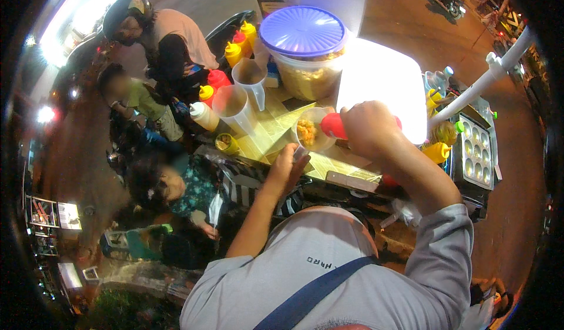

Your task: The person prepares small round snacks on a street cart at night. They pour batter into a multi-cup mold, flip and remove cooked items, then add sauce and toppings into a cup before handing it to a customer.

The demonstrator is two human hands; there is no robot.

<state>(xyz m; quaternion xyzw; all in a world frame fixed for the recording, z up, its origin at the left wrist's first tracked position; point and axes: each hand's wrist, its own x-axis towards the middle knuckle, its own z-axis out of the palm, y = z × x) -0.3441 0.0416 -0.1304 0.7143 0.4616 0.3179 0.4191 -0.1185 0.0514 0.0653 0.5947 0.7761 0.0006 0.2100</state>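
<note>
My left hand is closed around the lower part of a clear plastic cup, which leans over the counter. Chunks of orange-yellow food lie inside it. My right hand grips a red squeeze bottle, held sideways with its near end over the cup's opening. The bottle's nozzle cannot be made out, nor can any sauce coming from it.
A big tub with a purple lid stands behind the cup. Clear measuring jugs and several sauce bottles line the left. At right are a molded pan and a pale pole. People stand beyond the counter's left side.
</note>
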